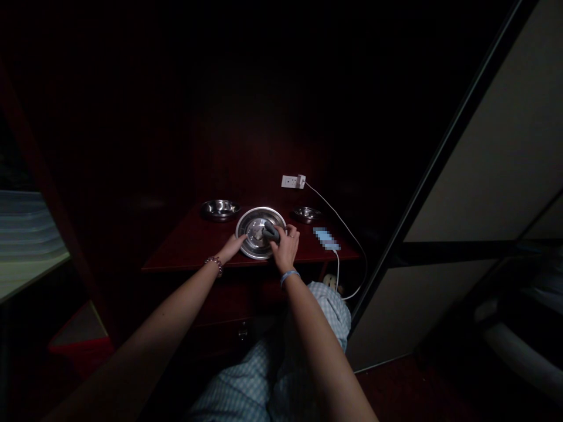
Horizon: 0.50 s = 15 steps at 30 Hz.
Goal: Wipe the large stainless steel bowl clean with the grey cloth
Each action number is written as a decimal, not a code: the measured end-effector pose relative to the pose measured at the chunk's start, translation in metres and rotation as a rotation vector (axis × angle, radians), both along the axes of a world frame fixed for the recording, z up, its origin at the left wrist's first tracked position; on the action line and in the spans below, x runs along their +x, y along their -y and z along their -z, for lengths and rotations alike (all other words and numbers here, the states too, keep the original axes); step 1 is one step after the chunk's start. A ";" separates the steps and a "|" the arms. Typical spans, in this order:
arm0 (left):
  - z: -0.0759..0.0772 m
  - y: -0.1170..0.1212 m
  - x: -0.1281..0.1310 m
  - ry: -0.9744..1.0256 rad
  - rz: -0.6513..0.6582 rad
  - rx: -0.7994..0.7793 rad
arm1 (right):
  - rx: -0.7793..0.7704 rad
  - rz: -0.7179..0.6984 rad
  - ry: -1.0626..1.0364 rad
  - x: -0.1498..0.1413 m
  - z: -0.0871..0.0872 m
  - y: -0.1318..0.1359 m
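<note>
One large steel bowl [255,247], tilted toward the person at the front edge of the red counter [189,249], lies between the left hand [231,249] and the right hand [287,245]. At its left rim, the left hand grips the edge, thumb uppermost, fingers largely hidden. At its right rim, the right hand reaches inward, thumb and fingers closed on a dark cloth [271,232] inside the bowl; the cloth's long axis slants from near the bowl's middle toward the right hand, the nearer one. Behind the large bowl stand a second bowl [220,217], leftward, and a third bowl [307,219], rightward; beyond its right side lies a phone [326,238].
</note>
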<state>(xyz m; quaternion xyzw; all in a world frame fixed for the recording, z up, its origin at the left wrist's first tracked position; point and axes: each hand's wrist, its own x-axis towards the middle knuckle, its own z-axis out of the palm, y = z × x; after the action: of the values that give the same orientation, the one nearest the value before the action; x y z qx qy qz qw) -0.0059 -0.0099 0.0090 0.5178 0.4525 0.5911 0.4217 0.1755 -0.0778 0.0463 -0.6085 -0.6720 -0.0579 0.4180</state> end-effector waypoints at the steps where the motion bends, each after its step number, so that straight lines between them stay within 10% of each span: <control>1: 0.000 0.000 0.000 0.000 0.000 -0.002 | -0.008 -0.016 0.028 -0.001 0.001 0.000; 15: -0.005 0.004 0.001 -0.083 -0.023 -0.025 | 0.019 0.016 0.218 -0.003 0.009 -0.004</control>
<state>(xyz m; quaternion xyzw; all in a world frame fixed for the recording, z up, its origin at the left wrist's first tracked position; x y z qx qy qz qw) -0.0053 -0.0138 0.0143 0.5313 0.4827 0.5683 0.4022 0.1726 -0.0734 0.0375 -0.5997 -0.7082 -0.1337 0.3477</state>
